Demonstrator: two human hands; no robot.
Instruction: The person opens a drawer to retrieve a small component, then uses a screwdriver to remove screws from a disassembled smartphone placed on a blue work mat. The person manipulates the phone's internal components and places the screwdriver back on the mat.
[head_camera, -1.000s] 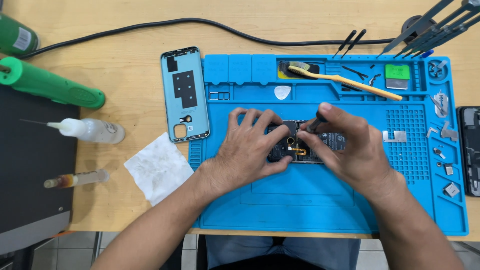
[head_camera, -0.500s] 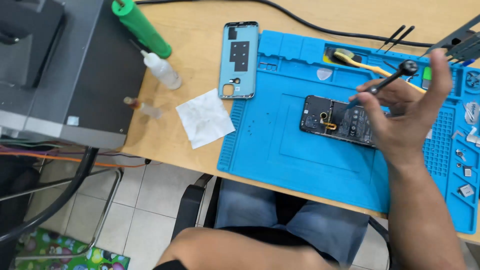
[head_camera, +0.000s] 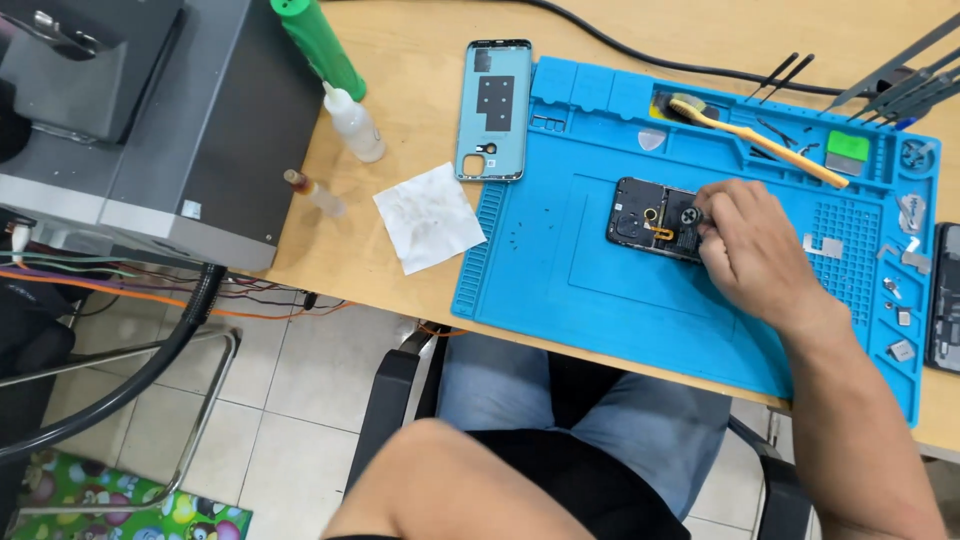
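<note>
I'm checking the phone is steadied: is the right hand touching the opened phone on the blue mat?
Touching. The head view shows the right hand lying over the right end of the opened phone on the blue mat, fingers pressed onto it, with no gap.

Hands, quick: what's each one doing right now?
Right hand: fingers curled, resting on the opened phone; any grip is hidden.
Left hand: out of view; only the arm shows.

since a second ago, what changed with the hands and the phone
The left hand let go of the opened phone and drew back off the mat; only its arm shows, low in view. The right hand, which raised a dark tool half a second ago, is down on the phone again. Phone, blue mat and back cover stayed put.
</note>
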